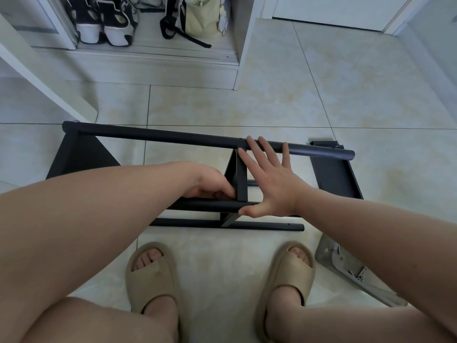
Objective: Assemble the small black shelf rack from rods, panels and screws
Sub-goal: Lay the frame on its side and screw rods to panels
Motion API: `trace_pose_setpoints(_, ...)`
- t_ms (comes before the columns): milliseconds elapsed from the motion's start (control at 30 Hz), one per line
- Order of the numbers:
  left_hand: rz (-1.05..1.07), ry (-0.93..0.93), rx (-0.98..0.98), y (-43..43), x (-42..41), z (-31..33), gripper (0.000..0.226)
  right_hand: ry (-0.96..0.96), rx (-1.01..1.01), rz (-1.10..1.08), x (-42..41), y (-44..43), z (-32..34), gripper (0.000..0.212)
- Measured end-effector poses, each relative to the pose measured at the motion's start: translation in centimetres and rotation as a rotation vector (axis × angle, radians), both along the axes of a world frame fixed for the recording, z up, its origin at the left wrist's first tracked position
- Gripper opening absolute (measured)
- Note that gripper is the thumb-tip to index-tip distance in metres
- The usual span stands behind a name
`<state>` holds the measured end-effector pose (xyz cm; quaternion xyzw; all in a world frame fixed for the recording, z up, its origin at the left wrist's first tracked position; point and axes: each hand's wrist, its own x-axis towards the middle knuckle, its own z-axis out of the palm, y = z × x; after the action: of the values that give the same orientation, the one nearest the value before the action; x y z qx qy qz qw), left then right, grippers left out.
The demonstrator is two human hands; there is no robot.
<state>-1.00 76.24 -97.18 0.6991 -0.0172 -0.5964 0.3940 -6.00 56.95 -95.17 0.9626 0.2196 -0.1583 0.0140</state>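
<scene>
Head view: gripping upright black metal panel (241, 174) w/ L hand (210, 184), pressing spread fingers (265, 147) of R hand (272, 188) on long black rod (160, 136), prob. to steady joint.

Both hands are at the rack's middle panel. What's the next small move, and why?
Probably reach the open right hand to the plastic hardware bag for a screw: the left hand grips the middle panel standing between the rods, and neither hand visibly holds a screw.
</scene>
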Motion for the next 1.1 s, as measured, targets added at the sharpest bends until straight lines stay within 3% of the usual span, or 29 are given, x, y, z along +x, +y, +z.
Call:
trace_pose_setpoints(100,-0.001,0.053,-0.027,0.17,0.06,0.01,0.022,0.001,0.002,0.001,0.02,-0.04,0.01,0.130)
trace_pose_setpoints(267,0.007,-0.023,0.011,-0.04,0.00,-0.18,0.009,0.003,0.001,-0.001,-0.03,0.01,0.07,0.130)
trace_pose_setpoints(567,-0.005,0.047,-0.026,0.20,-0.07,0.04,0.018,0.006,0.002,-0.001,-0.01,0.02,0.13,0.130)
trace_pose_setpoints(767,0.034,-0.078,0.003,-0.09,-0.26,-0.18,0.015,0.009,0.001,0.000,-0.02,0.04,0.11,0.130)
trace_pose_setpoints(867,0.018,-0.057,0.017,-0.09,-0.29,-0.02,0.009,0.007,0.002,0.000,-0.02,0.01,0.09,0.130)
trace_pose_setpoints(1100,0.047,-0.016,-0.013,0.09,-0.27,0.05,0.018,0.005,0.003,-0.001,-0.01,0.01,0.12,0.130)
